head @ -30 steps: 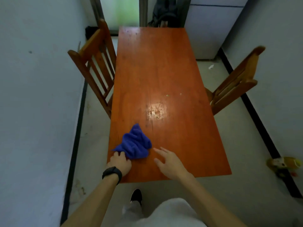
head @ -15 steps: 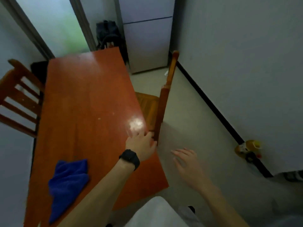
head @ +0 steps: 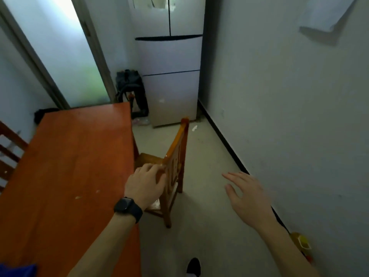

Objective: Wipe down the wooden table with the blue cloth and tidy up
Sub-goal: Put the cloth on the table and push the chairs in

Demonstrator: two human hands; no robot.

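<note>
The wooden table (head: 75, 156) fills the left half of the view, with a few small crumbs on its top. The blue cloth (head: 18, 270) lies on it at the bottom left corner, mostly cut off by the frame edge, with no hand on it. My left hand (head: 146, 182), with a black watch on the wrist, grips the top rail of the wooden chair (head: 175, 156) at the table's right side. My right hand (head: 246, 193) hovers over the floor to the right of the chair, fingers spread, holding nothing.
A second wooden chair (head: 10, 152) stands at the table's left edge. A white fridge (head: 169, 76) and a dark bag (head: 130, 86) stand at the far end. A wall runs close on the right, with a yellow object (head: 301, 242) at its foot.
My left hand let go of the cloth, crossed the table and took hold of the chair's top rail. My view swung right and the cloth slid to the bottom left corner.
</note>
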